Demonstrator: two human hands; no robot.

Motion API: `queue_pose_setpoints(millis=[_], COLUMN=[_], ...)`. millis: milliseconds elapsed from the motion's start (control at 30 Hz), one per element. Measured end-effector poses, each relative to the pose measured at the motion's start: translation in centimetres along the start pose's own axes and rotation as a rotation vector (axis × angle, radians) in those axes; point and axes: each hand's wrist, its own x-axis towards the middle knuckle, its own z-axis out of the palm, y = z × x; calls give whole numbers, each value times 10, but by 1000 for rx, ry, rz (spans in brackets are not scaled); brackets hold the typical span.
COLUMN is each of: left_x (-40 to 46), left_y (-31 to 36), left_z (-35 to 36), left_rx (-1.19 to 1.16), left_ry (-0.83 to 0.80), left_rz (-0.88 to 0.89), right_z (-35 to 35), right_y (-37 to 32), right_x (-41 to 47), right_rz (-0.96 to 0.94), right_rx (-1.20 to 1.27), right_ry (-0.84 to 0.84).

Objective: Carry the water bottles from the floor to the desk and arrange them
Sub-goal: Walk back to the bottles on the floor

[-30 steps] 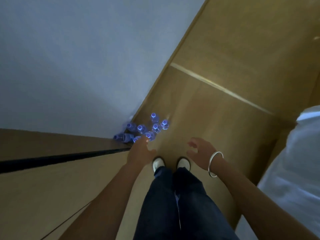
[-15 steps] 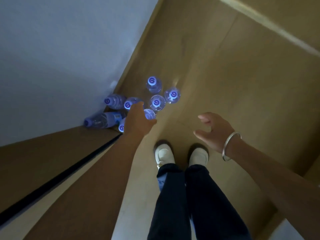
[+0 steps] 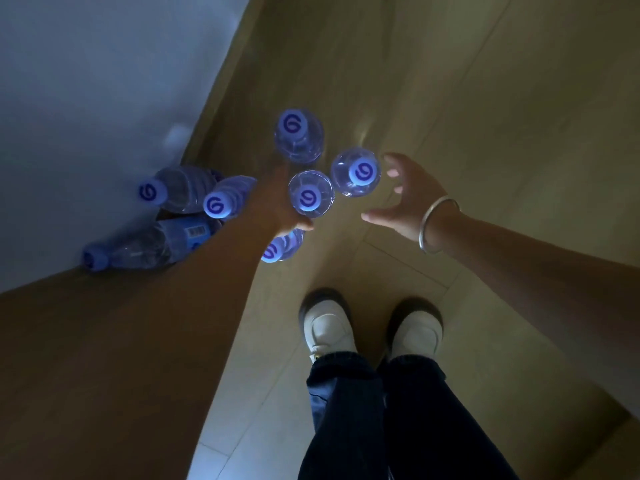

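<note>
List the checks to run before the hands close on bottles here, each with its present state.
1. Right hand spread beside the upright bottle, not yet touching: ok.
2. Left hand grip on any bottle: cannot tell, fingers hidden.
3. Middle bottle upright, cap on: ok.
4. Fallen bottle lying by the wall, needs a different grasp: not ok.
5. Shoes apart from the bottles: ok.

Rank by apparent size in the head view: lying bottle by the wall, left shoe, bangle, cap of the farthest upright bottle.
1. Lying bottle, longest span.
2. Left shoe, shorter but bulkier, so close to first.
3. Bangle.
4. Farthest bottle's cap, smallest.
The bangle sits nearer the camera than the floor items, so it looks enlarged.
</note>
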Motion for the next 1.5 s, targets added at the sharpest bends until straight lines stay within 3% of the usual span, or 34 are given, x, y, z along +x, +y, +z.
queue_pose_setpoints(millis=[333,533,700,900,1033,1333,1500], left_x=[1,-4,-39,-139,-227,-425,-525], left_y=[-6,-3,12,45,69,117,130], left_z=[12,6,5,-21,-51,-117,-134], left_rx=[-260,-55,-130,-111,-218,-361,-141], left_ry=[-15,71,174,261,296,493,690], left_rz=[136,185,150,166,125,-28,-128], right_z=[14,10,-5,-63,-104,-169,-181], right_y=[-19,-21,-21,-62,-112,-218,-262], right_x=[36,39,-5,-97,-164,-331,-417], right_rz=[-103,-125,-124,-221,-289,-494,-664], right_rx=[-32,-127,-197,-356,-456,-464,-543], right_ry=[-20,-6,-25,-155,-219,-161,-163])
